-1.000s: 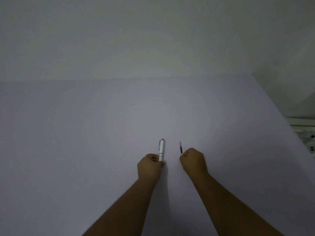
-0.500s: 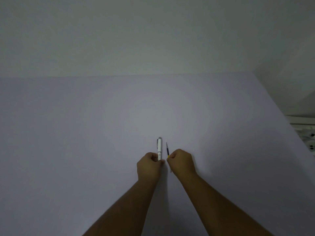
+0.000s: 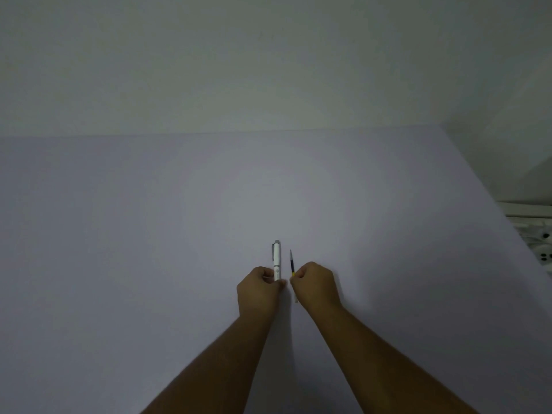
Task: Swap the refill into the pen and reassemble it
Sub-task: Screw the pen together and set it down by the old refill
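Observation:
My left hand [image 3: 259, 289] is closed around the lower end of a white pen [image 3: 277, 258], which points away from me with its grey cap end and clip at the far end. Just to its right, my right hand [image 3: 317, 284] pinches a thin dark refill [image 3: 291, 262] with a yellow band. The refill runs almost parallel to the pen, tip pointing away, and its pale rear end sticks out below my fingers. A narrow gap separates the pen from the refill.
Both hands hover over a plain pale lavender table [image 3: 149, 234] that meets a white wall at the back. Past the table's right edge sits a white fixture with round holes [image 3: 540, 243].
My right hand has carried the refill leftward until it sits close beside the pen. The left hand and pen have hardly moved.

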`<state>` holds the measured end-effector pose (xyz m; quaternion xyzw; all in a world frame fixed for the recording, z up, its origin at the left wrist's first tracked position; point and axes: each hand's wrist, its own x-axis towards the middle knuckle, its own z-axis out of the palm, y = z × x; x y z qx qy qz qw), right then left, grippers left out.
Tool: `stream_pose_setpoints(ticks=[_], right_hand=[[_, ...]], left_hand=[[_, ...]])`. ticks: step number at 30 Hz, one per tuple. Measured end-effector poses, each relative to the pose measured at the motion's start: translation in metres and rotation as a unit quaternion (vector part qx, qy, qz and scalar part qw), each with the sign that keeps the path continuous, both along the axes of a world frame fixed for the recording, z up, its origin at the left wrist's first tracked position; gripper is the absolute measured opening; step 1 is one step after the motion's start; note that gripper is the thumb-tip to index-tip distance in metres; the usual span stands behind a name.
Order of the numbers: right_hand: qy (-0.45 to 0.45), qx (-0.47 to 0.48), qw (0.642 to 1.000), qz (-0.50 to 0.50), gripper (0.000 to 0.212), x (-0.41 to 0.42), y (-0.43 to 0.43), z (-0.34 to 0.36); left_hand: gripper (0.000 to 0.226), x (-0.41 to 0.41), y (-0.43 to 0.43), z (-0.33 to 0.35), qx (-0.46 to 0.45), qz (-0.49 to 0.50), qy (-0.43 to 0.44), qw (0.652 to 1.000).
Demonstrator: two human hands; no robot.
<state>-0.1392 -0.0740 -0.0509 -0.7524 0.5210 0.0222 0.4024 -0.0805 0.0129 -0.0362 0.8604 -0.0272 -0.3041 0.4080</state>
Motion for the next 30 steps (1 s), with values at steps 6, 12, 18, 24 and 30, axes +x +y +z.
stream_pose_setpoints(ticks=[6, 12, 18, 24, 30], right_hand=[[-0.003, 0.000, 1.000, 0.002, 0.015, 0.000, 0.000, -0.001], [-0.007, 0.001, 1.000, 0.003, 0.014, -0.001, 0.000, 0.000], [-0.013, 0.004, 1.000, 0.004, 0.010, -0.002, 0.000, 0.001], [-0.019, 0.009, 1.000, -0.001, 0.014, -0.003, 0.000, 0.000], [-0.022, 0.006, 1.000, -0.001, 0.012, -0.003, 0.001, 0.002]], left_hand=[[0.028, -0.001, 0.000, 0.000, -0.003, -0.001, -0.002, 1.000], [0.028, -0.001, -0.001, 0.003, 0.002, -0.001, -0.002, 1.000], [0.030, -0.002, 0.001, 0.005, -0.001, -0.006, -0.004, 1.000], [0.029, -0.002, 0.000, 0.008, 0.005, -0.013, -0.016, 1.000], [0.030, -0.003, 0.001, 0.009, 0.007, -0.019, -0.023, 1.000]])
